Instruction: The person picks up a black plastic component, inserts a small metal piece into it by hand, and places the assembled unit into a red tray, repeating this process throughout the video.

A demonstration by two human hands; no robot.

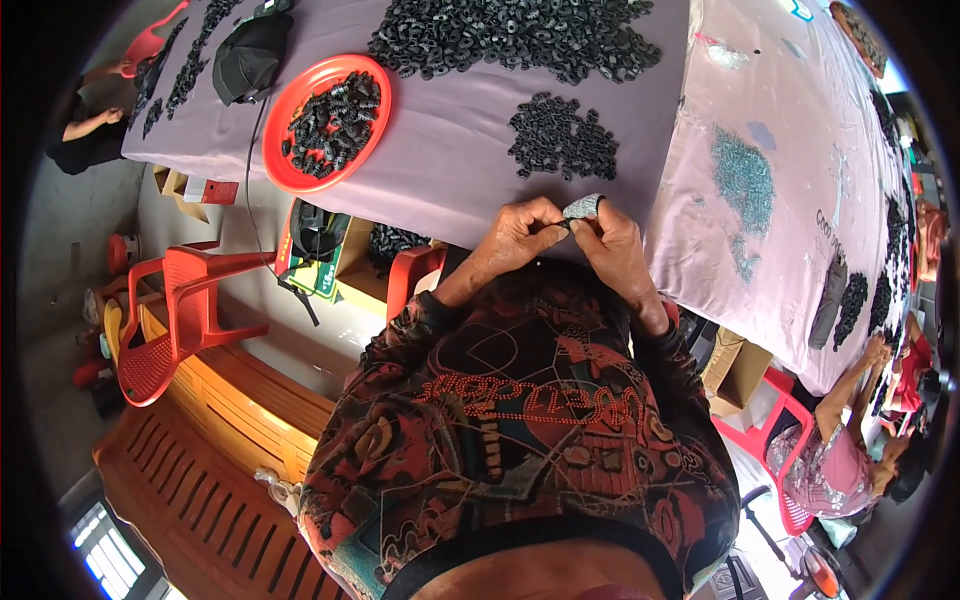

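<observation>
My left hand (520, 235) and my right hand (615, 248) meet at the near edge of a table with a mauve cloth (450, 170). Together they pinch a small black part (566, 226) between the fingertips. A grey knitted cover (584, 206) sits on one finger of my right hand. Just beyond my hands lies a small pile of black ring-like parts (563, 137). A much larger heap of the same parts (515, 35) spreads further back. My patterned sleeves and shirt fill the lower middle of the view.
A round red tray (290, 165) of black parts and a black cap (250, 55) lie to the left. A grey-green pile of tiny pieces (742, 180) lies right. Red plastic chairs (180, 310), a wooden bench (230, 450) and boxes stand below the table. Other people sit at right (850, 440) and upper left (90, 125).
</observation>
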